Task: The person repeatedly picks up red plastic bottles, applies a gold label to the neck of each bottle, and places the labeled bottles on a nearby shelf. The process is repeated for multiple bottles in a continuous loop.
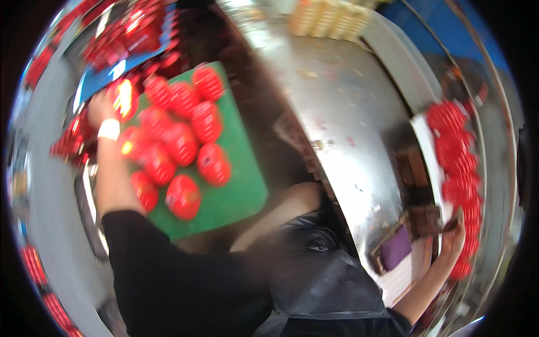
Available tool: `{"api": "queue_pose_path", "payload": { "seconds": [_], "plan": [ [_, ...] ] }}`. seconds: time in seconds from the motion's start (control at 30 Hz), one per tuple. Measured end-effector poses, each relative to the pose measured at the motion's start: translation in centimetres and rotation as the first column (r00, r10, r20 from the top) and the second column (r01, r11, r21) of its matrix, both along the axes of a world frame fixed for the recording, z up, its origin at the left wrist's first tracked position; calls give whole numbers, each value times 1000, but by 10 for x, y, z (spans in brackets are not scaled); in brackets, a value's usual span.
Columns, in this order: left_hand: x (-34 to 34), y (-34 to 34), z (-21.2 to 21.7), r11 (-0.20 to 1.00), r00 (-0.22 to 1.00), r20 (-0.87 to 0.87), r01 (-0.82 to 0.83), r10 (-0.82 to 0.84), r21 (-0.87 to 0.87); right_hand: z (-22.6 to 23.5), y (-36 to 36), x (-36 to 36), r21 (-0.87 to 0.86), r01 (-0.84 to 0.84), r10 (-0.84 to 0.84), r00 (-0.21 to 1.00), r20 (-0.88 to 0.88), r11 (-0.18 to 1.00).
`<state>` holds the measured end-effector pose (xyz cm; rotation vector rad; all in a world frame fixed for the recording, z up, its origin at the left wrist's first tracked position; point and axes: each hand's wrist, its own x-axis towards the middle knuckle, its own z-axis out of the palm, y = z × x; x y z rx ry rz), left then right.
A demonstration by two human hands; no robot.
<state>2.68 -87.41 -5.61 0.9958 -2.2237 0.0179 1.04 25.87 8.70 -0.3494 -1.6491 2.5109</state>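
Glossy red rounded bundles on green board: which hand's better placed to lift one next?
Likely left: left hand is beside the glossy red rounded bundles on the green board; right hand is across the metal counter.

Glossy red rounded pieces (179, 143), close together on green board (241, 194).

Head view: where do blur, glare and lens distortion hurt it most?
Head view: blur softens the left hand and the red pieces on the green board; glare whitens patches of the metal counter and the red piece by that hand; edges bow toward the black rim.
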Motion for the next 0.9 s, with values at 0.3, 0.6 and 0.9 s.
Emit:
{"api": "queue_pose_path", "payload": {
  "seconds": [0.3, 0.6, 0.9],
  "plan": [
    [-16, -73, -108, 959, 970, 69, 217, -233, 183, 49, -96, -10, 731, 67, -311, 928, 204, 679],
    [-18, -41, -73, 960, 958, 246, 77, -146, 269, 80, -109, -117, 765, 57, -379, 843, -382, -642],
    [-24, 28, 12, 868, 982, 128, 56, -136, 494, 90, -4, -144, 837, -294, -486, 873, 39, -462]
  ]
}}
